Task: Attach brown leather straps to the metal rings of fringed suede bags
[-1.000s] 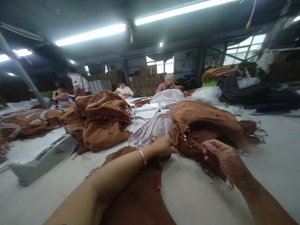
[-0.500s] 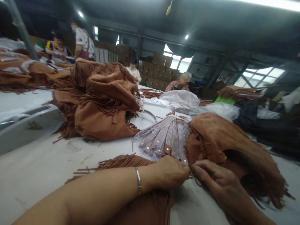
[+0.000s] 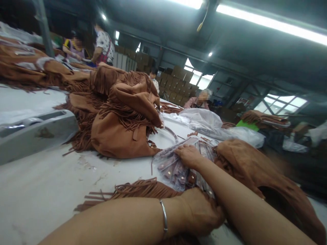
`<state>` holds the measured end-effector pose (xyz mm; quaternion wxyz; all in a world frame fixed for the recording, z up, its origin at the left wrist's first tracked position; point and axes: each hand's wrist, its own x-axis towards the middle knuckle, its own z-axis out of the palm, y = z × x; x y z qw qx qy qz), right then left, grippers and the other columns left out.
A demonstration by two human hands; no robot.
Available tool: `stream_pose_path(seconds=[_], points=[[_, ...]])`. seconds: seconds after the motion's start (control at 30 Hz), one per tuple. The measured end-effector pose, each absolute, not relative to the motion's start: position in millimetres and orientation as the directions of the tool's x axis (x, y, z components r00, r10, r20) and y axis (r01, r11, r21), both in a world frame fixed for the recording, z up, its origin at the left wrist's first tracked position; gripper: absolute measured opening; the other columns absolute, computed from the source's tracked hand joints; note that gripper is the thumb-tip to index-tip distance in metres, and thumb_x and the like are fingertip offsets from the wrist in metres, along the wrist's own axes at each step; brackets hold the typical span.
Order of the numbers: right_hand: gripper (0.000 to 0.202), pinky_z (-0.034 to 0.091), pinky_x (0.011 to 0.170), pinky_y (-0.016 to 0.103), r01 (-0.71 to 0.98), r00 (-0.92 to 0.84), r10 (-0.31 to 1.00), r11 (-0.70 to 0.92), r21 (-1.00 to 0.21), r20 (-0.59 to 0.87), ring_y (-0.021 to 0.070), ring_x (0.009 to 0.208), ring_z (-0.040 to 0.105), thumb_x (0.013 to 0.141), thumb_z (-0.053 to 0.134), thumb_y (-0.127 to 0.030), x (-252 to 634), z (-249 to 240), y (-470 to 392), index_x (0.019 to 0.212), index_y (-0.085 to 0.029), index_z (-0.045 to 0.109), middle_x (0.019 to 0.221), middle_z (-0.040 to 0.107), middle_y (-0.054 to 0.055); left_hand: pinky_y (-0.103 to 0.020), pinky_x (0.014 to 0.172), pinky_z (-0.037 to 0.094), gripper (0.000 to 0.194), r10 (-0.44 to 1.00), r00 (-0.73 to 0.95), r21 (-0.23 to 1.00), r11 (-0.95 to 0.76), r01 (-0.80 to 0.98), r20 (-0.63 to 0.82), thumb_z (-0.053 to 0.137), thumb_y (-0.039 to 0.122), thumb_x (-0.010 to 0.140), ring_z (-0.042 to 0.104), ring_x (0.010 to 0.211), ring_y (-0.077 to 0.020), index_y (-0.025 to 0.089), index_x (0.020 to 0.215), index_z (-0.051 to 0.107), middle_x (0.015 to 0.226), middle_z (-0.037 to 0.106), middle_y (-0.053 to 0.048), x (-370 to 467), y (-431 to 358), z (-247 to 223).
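My left hand (image 3: 203,212), with a silver bracelet on its wrist, is closed low in front of me above a brown fringed piece (image 3: 145,187). What its fingers hold is hidden. Beyond it, my right hand (image 3: 189,156) lies over a fanned bundle of plastic-wrapped brown straps (image 3: 170,172) with metal studs. Its fingers are bent round some of the straps, and the right forearm crosses just past the left fist. Right of the bundle, a brown suede-like bag (image 3: 240,156) rests with its dark opening towards me.
A pile of brown fringed bags (image 3: 122,136) stands left of centre on the white table (image 3: 51,190). A grey tray (image 3: 38,139) sits at the left. Clear plastic bags (image 3: 204,117) lie behind the straps. Several people work farther back, one person (image 3: 195,102) across the table.
My right hand has left the spot beside my left fist and reached forward onto the straps. The left hand stays closed. The camera view has shifted, with the scene lying more to the right.
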<state>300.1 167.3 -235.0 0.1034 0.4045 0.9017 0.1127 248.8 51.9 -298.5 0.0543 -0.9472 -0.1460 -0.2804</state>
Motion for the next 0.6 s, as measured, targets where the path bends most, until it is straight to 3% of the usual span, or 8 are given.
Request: stream_pose_path(seconds=[0.13, 0.3, 0.47, 0.6], points=[[0.020, 0.047, 0.089, 0.043, 0.692, -0.668, 0.736, 0.668, 0.275, -0.107, 0.0211, 0.102, 0.059, 0.092, 0.055, -0.031, 295, -235, 170, 0.102, -0.016, 0.063, 0.110, 0.062, 0.007, -0.035, 0.048, 0.044, 0.017, 0.226, 0.819, -0.018, -0.961, 0.276, 0.527, 0.048, 0.021, 0.081, 0.062, 0.068, -0.0229, 0.013, 0.095, 0.055, 0.088, 0.065, -0.011, 249, 51, -299], [0.019, 0.049, 0.084, 0.040, 0.743, -0.653, 0.756, 0.651, 0.156, -0.043, 0.0185, 0.093, 0.061, 0.091, 0.056, -0.032, 305, -224, 175, 0.098, -0.015, 0.063, 0.101, 0.064, 0.005, -0.034, 0.051, 0.044, 0.016, 0.264, 0.827, -0.030, -0.947, 0.320, 0.497, 0.049, 0.029, 0.085, 0.062, 0.069, -0.0226, 0.015, 0.091, 0.053, 0.078, 0.063, -0.007, 248, 49, -297], [0.026, 0.047, 0.074, 0.034, 0.860, -0.471, 0.847, 0.503, -0.085, 0.246, 0.0184, 0.081, 0.060, 0.096, 0.039, -0.033, 323, -177, 165, 0.096, -0.015, 0.057, 0.089, 0.064, 0.007, -0.032, 0.054, 0.046, 0.020, 0.281, 0.815, -0.018, -0.941, 0.337, 0.507, 0.051, 0.035, 0.086, 0.063, 0.068, -0.0211, 0.015, 0.089, 0.055, 0.078, 0.064, -0.006, 247, 47, -293], [0.031, 0.046, 0.064, 0.027, 0.824, -0.337, 0.862, 0.465, -0.324, 0.379, 0.0164, 0.071, 0.060, 0.095, 0.029, -0.040, 324, -127, 126, 0.094, -0.016, 0.049, 0.080, 0.064, 0.007, -0.032, 0.056, 0.047, 0.042, 0.322, 0.782, 0.094, -0.941, 0.324, 0.533, 0.050, 0.058, 0.084, 0.063, 0.069, -0.0215, 0.016, 0.084, 0.057, 0.078, 0.065, -0.007, 246, 50, -294]])
